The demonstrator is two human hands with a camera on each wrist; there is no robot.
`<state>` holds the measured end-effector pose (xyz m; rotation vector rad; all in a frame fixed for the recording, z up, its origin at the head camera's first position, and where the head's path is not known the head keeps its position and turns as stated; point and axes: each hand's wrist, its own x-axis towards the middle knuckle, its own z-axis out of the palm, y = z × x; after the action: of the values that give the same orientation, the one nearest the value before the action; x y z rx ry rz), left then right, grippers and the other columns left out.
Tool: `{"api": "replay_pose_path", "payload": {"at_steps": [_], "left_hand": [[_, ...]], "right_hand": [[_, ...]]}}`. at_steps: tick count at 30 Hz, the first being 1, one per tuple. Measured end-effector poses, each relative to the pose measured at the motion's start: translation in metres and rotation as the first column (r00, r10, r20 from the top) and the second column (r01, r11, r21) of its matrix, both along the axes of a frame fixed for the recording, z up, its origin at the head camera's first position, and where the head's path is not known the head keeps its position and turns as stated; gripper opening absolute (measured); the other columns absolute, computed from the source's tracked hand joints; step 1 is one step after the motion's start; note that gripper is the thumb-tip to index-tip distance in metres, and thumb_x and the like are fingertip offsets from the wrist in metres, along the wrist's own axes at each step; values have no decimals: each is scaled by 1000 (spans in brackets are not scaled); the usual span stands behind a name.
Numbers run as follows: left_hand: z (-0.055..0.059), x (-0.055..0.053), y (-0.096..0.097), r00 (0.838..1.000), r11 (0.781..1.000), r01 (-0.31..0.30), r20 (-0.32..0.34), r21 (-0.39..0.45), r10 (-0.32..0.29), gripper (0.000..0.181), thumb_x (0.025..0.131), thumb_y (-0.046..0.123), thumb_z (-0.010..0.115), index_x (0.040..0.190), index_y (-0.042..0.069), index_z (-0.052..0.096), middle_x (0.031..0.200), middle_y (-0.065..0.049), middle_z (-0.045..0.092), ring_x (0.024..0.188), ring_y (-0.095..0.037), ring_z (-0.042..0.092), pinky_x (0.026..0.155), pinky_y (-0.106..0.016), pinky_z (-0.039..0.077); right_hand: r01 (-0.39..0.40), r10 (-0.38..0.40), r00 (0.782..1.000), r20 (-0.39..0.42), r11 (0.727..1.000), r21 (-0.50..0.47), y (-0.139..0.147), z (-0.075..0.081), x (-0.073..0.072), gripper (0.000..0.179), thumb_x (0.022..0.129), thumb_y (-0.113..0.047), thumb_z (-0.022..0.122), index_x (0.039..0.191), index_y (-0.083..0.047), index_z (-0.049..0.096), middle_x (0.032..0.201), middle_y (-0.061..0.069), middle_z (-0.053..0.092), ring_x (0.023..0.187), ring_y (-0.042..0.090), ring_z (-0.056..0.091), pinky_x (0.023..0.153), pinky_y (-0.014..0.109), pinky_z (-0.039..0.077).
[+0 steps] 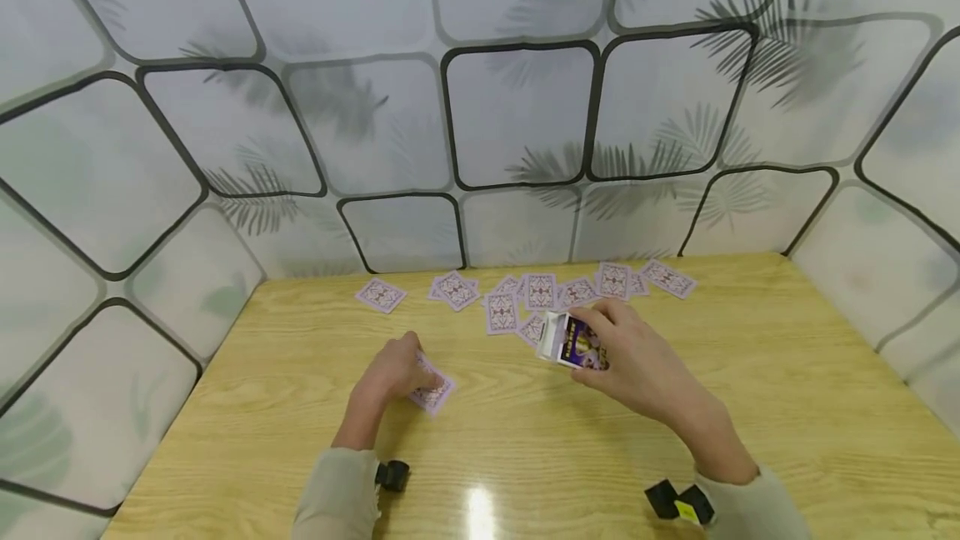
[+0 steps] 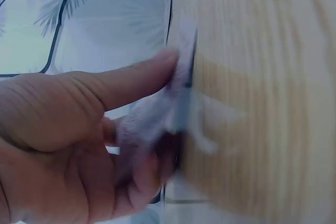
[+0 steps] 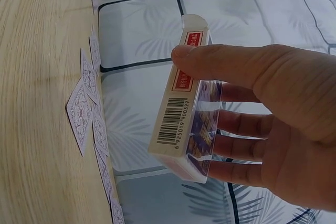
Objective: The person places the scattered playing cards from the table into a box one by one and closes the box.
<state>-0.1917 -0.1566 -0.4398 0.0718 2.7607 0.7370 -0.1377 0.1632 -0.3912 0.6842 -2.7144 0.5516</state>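
Note:
My left hand pinches playing cards with purple-patterned backs, low over the left-middle of the table. In the left wrist view the thumb lies on one face of the cards and the fingers curl behind; they are blurred there. My right hand grips a card box between thumb and fingers, raised above the table. Its flap stands open toward the left in the head view. The right wrist view shows a barcode and red label on the narrow side of the box.
Face-down playing cards lie scattered along the back of the wooden table, some overlapping. One card lies apart at the back left. A patterned backdrop rises right behind the table and wraps round both sides.

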Motion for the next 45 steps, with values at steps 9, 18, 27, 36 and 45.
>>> {"api": "replay_pose_path", "payload": {"at_steps": [9,18,27,36,45], "left_hand": [[2,-1,1,996,926,31,62,377,-59,32,88,4,63,118,2,52,85,-11,59,54,-20,56,50,-34,52],[15,-1,8,991,821,62,62,568,-118,30,91,0,56,120,-5,50,96,-18,59,73,-19,64,59,-39,56],[33,8,18,993,746,60,33,663,-109,29,92,8,59,120,6,52,100,-17,57,60,-18,59,63,-38,57],[58,28,33,986,730,154,-55,666,-157,33,92,17,62,122,9,49,57,-15,59,54,-33,65,50,-38,54],[73,42,50,986,704,167,-122,690,-115,35,91,15,63,119,6,44,52,-13,58,39,-21,56,39,-32,47]], "right_hand": [[-8,8,1000,5,1000,9,-1,-1,-1,69,70,-31,83,128,-9,54,116,10,51,94,19,50,72,33,46],[-15,15,1000,10,1000,17,-1,0,-1,71,69,-32,84,129,-9,54,116,10,51,95,20,51,74,34,46],[-16,16,1000,8,1000,17,-1,1,0,71,68,-31,84,128,-9,54,114,10,51,93,19,51,73,34,46],[-24,24,1000,0,1000,18,-3,1,0,71,68,-31,84,129,-9,54,112,9,50,89,17,50,70,32,45],[-29,29,1000,8,999,17,-5,3,2,72,69,-32,84,130,-9,54,112,8,50,88,15,48,69,29,44]]}}
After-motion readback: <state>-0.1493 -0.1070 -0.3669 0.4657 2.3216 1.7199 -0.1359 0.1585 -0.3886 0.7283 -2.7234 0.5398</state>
